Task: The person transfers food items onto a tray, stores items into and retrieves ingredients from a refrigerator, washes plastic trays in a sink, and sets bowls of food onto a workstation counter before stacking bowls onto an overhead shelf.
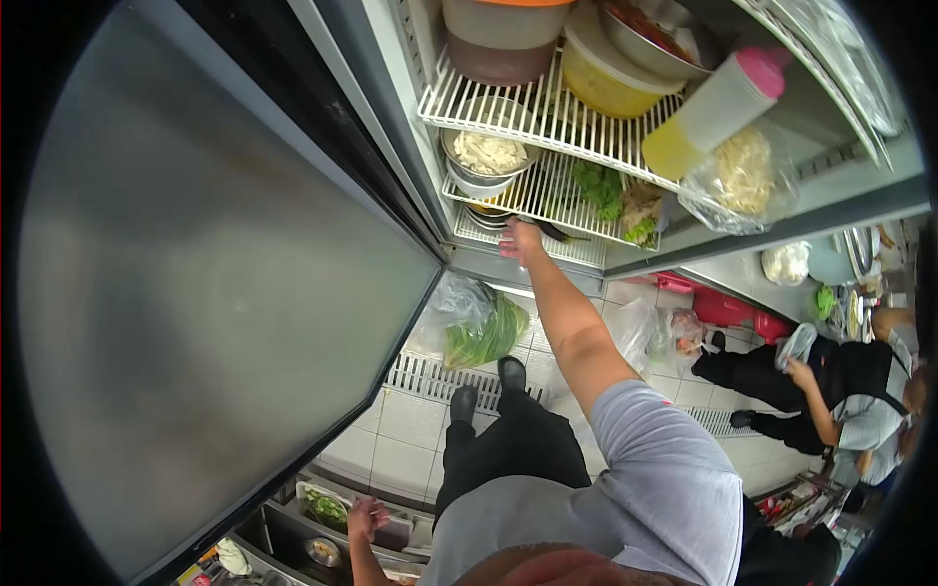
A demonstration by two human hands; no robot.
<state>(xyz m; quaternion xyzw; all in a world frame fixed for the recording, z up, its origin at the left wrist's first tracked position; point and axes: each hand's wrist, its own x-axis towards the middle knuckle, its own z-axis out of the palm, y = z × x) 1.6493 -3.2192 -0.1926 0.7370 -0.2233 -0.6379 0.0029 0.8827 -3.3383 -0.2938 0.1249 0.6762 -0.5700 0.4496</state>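
Observation:
My right hand (520, 241) reaches to the lowest part of the open fridge, its fingers apart. Just beyond the fingertips sits a stack of bowls or plates (486, 217) with something yellow in the top one; whether I touch it I cannot tell. Beside my wrist lies a dark, long item, possibly an eggplant (552, 230). On the rack above rests a metal bowl of pale white strips (489, 154). My left hand (367, 519) hangs low beside a container of chopped greens (325, 508), fingers loosely apart and holding nothing I can see.
The fridge door (225, 293) stands open on the left. A bag of leafy greens (484, 327) lies on the floor before my feet. Upper racks hold a pink-capped squeeze bottle (718, 107) and tubs. At right, a co-worker (840, 391) stands near a counter.

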